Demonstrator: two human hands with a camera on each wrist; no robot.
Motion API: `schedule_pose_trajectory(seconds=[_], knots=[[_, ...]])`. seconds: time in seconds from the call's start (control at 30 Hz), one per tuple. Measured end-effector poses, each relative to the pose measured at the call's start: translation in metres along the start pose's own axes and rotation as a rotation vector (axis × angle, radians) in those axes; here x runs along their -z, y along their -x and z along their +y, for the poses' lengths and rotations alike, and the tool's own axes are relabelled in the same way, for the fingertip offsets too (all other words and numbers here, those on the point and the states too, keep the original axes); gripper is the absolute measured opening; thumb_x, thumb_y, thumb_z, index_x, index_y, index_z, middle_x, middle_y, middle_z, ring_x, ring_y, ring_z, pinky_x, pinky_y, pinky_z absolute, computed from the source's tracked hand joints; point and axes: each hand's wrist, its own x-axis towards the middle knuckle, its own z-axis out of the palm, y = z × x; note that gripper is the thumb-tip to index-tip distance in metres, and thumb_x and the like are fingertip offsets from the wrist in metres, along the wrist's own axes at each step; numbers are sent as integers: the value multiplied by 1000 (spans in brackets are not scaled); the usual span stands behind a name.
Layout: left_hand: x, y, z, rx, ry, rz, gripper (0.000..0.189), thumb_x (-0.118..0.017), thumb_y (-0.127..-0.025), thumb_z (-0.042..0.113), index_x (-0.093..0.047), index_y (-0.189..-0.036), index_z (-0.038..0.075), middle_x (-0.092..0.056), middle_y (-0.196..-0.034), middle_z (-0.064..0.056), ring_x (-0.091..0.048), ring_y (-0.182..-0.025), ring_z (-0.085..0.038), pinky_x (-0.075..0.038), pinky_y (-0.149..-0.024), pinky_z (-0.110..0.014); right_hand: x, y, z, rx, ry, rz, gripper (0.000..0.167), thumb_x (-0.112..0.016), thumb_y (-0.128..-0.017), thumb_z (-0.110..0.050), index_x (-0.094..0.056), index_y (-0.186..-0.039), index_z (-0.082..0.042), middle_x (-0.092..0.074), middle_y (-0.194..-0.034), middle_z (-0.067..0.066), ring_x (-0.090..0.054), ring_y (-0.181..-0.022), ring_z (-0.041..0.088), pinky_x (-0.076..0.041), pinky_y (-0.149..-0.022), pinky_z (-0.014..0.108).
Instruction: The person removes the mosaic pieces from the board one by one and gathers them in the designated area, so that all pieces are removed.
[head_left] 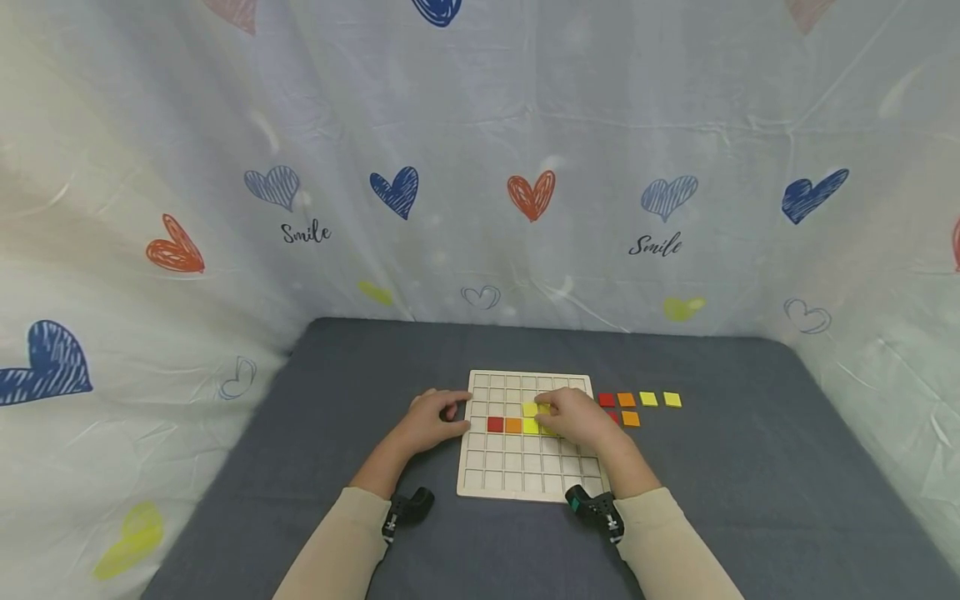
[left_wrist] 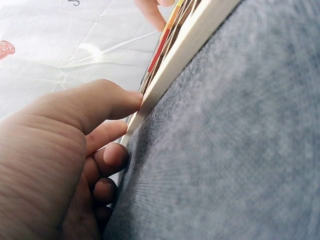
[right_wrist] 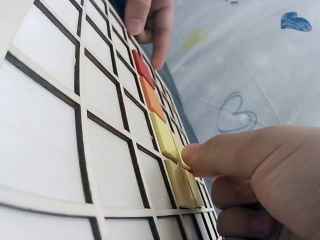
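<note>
A light wooden grid board [head_left: 502,483] lies on the dark table. One red tile [head_left: 495,425], one orange tile [head_left: 513,426] and several yellow tiles [head_left: 531,427] sit in its cells, the yellow ones side by side in two rows. My right hand [head_left: 577,417] is over the yellow group, thumb and index finger pinching an upper-row yellow tile [right_wrist: 178,148]; the hand partly hides that group. At the board's left edge, the thumb and index fingertip of my left hand [head_left: 431,421] touch the rim, spread apart, with the other fingers loosely bent [left_wrist: 107,165].
Right of the board lie loose tiles: a red tile [head_left: 606,400], orange tiles [head_left: 626,399] and yellow tiles [head_left: 648,399], with another red one partly behind my right hand. A white curtain [head_left: 465,100] printed with hearts hangs behind the grey-covered table [head_left: 375,358].
</note>
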Motion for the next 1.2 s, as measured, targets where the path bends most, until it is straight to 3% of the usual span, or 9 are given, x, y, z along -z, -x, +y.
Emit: schedule_pose_trajectory(seconds=[0.27,0.7,0.97,1.2], knots=[[0,-1,0,10,-11,2,44,-79,-92,24,-69,-133,13,-48,-72,7,-40,-78,-14,-27,-85,-43,-4,-2,-2,20,23,75,29,-72,-95,-14,-75,-123,-5,-42,-56,-3,-34,-50,11,-31,-53,29],[-2,0,-2,0,-16,14,44,-79,-92,25,-69,-133,13,-47,-72,7,-39,-76,-14,-28,-84,-43,0,0,-13,21,17,141,31,-72,-95,-16,-74,-124,-6,-43,-57,-3,-34,-48,11,-29,-50,28],[-4,0,-4,-33,-20,39,45,-80,-91,24,-69,-132,11,-47,-71,7,-38,-75,-13,-27,-83,-43,20,10,-14,64,-98,163,34,-70,-98,-18,-70,-130,-5,-36,-53,-4,-27,-44,12,-30,-48,29],[-2,0,-2,0,4,13,47,-79,-91,24,-69,-134,12,-47,-71,6,-39,-77,-15,-27,-86,-43,43,21,-14,58,-204,202,34,-67,-100,-16,-68,-132,-4,-34,-55,-4,-26,-47,13,-31,-49,31]])
